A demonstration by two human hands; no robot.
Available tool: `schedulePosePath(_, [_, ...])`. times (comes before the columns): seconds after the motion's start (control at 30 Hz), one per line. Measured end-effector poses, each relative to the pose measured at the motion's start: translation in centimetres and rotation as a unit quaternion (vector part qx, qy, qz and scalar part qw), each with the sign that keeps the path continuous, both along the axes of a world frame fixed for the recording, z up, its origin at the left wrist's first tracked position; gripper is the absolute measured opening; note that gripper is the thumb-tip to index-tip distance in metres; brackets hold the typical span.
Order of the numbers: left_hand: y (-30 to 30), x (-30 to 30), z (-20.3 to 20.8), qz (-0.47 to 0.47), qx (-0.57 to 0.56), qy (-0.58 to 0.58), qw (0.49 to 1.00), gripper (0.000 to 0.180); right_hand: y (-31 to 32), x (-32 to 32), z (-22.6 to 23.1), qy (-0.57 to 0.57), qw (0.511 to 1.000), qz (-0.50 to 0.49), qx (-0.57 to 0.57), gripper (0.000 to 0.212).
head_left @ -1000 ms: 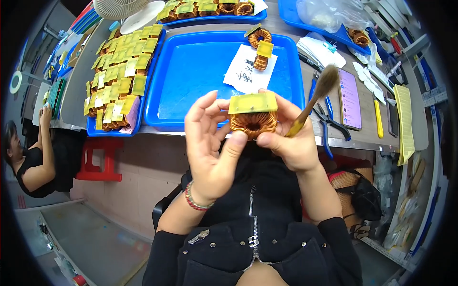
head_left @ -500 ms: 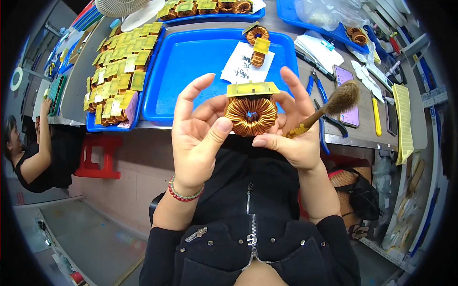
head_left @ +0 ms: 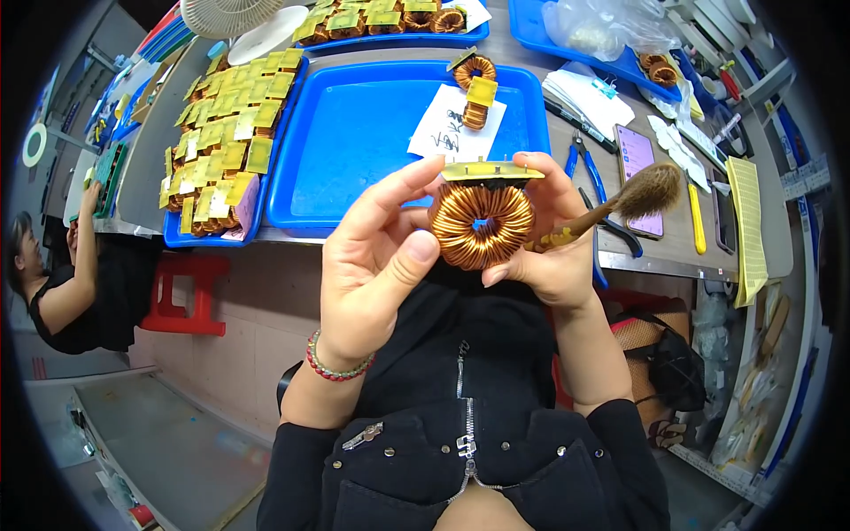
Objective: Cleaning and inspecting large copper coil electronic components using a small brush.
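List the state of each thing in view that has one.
Left hand: thumb and fingers holding the copper coil.
Right hand: holding that coil, plus the brush.
Copper coil: raised, hole facing the camera, yellow board on top.
Brush: bristles up and right.
Middle blue tray: holds white paper.
Left blue tray: packed with board-topped coils.
Phone: face up, screen lit.

a lit phone (head_left: 633, 146) lies left of yellow paper (head_left: 751, 226).

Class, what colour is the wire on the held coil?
Copper-orange wire, seen best in the head view.
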State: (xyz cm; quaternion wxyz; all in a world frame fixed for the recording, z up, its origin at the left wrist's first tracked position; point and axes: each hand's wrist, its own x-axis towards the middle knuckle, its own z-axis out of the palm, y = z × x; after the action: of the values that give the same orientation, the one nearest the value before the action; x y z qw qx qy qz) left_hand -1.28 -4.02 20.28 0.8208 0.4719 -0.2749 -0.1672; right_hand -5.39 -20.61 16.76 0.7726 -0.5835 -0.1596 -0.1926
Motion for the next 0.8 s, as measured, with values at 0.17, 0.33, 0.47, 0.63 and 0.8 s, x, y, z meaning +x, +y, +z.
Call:
schedulePosePath(0.17, [1.5, 0.0, 0.0, 0.055, 0.135, -0.126, 0.981, 0.065, 2.3, 0.0, 0.0, 0.008, 0.992, -0.106, -0.064, 0.059])
schedulePosePath(0.33, [3.5, 0.1, 0.0, 0.023, 0.136, -0.005, 0.990, 0.067, 4.6, 0.0, 0.8, -0.186, 0.928, -0.156, -0.283, 0.043])
schedulePosePath(0.47, [8.0, -0.1, -0.2, 0.018, 0.046, 0.150, 0.988, 0.064, 6.5, 0.6, 1.0, -0.175, 0.930, -0.099, -0.309, 0.060])
schedulePosePath(0.63, [17.4, 3.4, 0.1, 0.293, 0.039, 0.023, 0.955, 0.058, 3.6, 0.7, 0.8, -0.126, 0.915, -0.197, -0.327, 0.072])
schedulePosePath(0.8, [28.2, 10.6, -2.0, 0.364, 0.234, -0.085, 0.898, 0.059, -1.6, 3.4, 1.8, 0.072, 0.925, -0.274, -0.254, 0.048])
